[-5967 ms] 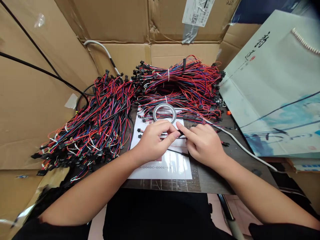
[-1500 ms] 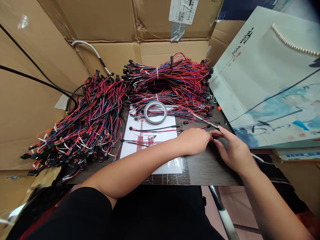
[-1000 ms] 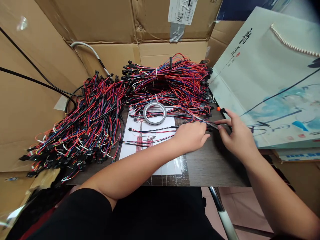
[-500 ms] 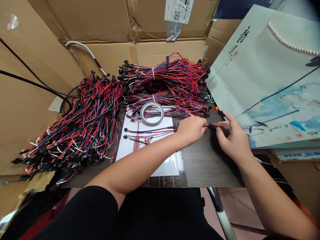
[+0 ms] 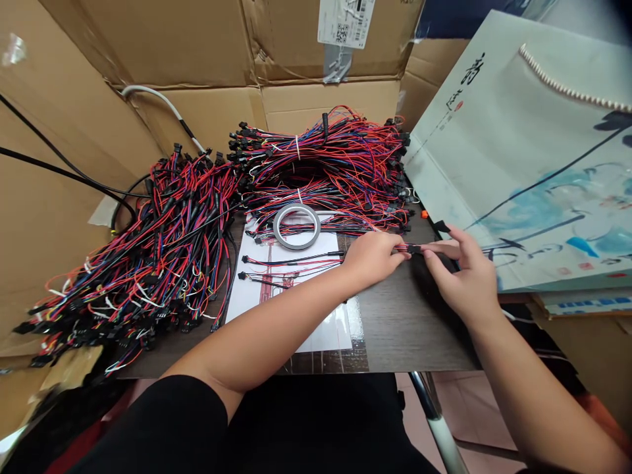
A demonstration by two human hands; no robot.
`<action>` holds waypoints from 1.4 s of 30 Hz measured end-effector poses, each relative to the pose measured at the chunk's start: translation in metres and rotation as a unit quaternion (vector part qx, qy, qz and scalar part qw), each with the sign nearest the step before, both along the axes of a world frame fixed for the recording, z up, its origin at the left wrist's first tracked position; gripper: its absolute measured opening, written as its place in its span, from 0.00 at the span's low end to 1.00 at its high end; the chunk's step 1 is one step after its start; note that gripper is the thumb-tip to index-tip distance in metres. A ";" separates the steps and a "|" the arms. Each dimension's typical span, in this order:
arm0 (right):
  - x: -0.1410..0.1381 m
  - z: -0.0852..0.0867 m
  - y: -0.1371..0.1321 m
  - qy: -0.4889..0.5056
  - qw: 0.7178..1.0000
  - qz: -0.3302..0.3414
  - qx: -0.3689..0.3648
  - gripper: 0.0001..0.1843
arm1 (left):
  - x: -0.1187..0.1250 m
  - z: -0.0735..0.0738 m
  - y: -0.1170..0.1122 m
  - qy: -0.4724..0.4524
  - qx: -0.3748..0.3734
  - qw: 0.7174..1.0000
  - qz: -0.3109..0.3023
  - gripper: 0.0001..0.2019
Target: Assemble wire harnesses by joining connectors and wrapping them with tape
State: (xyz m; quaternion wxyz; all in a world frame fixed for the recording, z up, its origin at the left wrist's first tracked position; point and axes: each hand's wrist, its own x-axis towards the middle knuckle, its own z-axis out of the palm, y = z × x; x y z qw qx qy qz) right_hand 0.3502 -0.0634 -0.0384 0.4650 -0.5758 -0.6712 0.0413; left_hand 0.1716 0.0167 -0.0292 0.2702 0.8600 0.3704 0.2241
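My left hand (image 5: 370, 258) reaches across to the right side of the dark table (image 5: 395, 329) and pinches the red wires of a small harness. My right hand (image 5: 461, 273) faces it and pinches the black connector (image 5: 413, 249) at the end of those wires, fingers closed on it. A roll of grey tape (image 5: 296, 226) lies just left of my hands, on the top edge of a white printed sheet (image 5: 291, 296). Two loose wire harnesses (image 5: 291, 261) lie across that sheet.
A large pile of red, blue and black wire harnesses (image 5: 148, 250) covers the table's left; a tied bundle (image 5: 336, 164) sits at the back. Cardboard walls (image 5: 187, 39) surround them. A pale paper gift bag (image 5: 533, 151) leans at the right, with a small orange piece (image 5: 423, 214) beside it.
Six seconds ago both hands worked over the white sheet below the tape. They have moved to the table's right side, where they picked up a harness end and now hold it between them.
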 end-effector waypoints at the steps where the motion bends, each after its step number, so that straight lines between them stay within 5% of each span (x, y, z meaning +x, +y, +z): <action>1: 0.000 0.000 0.000 0.002 1.000 0.002 0.002 0.32 | 0.000 0.000 0.000 -0.005 -0.007 1.000 0.001 0.11; 25: 0.000 0.005 -0.004 0.042 0.998 -0.025 0.026 0.33 | -0.001 -0.004 0.009 -0.109 -0.094 0.988 -0.050 0.15; 36: 0.009 0.003 -0.007 -0.069 0.996 0.054 -0.026 0.39 | -0.002 0.018 -0.021 0.090 0.089 0.991 -0.033 0.22; 42: 0.010 0.002 -0.006 -0.115 0.987 0.105 -0.042 0.41 | -0.004 0.027 -0.032 0.132 0.086 0.986 -0.044 0.21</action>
